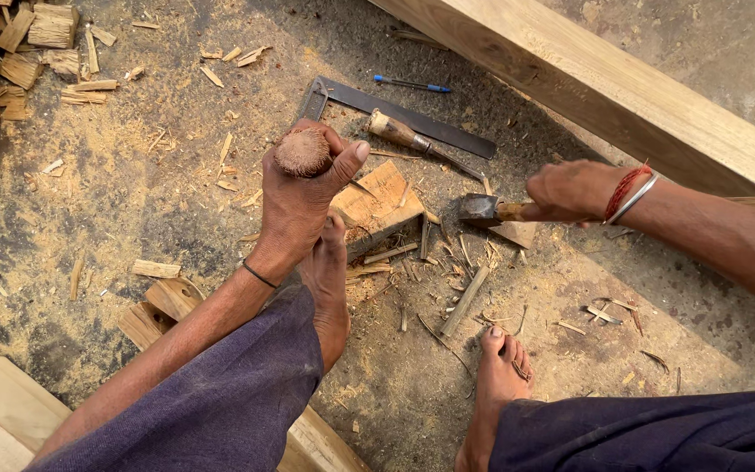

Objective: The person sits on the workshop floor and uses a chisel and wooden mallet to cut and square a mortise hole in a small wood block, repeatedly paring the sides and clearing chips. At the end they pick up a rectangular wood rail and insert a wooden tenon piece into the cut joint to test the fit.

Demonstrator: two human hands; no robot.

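Note:
My left hand (299, 197) grips a chisel whose frayed wooden handle end (301, 152) sticks out of the fist, held upright over a small wooden block (377, 203). My bare left foot (329, 280) presses on the near side of that block. My right hand (570, 190), with a red thread and a metal bangle at the wrist, holds a hammer by its wooden handle; the dark metal hammer head (480, 208) hovers just right of the block.
A second chisel (412, 140) lies on a metal try square (395, 109), and a blue pen (411, 85) lies behind them. A long timber beam (622, 87) crosses the upper right. Wood chips and offcuts (41, 52) litter the dusty ground. My right foot (495, 385) rests nearby.

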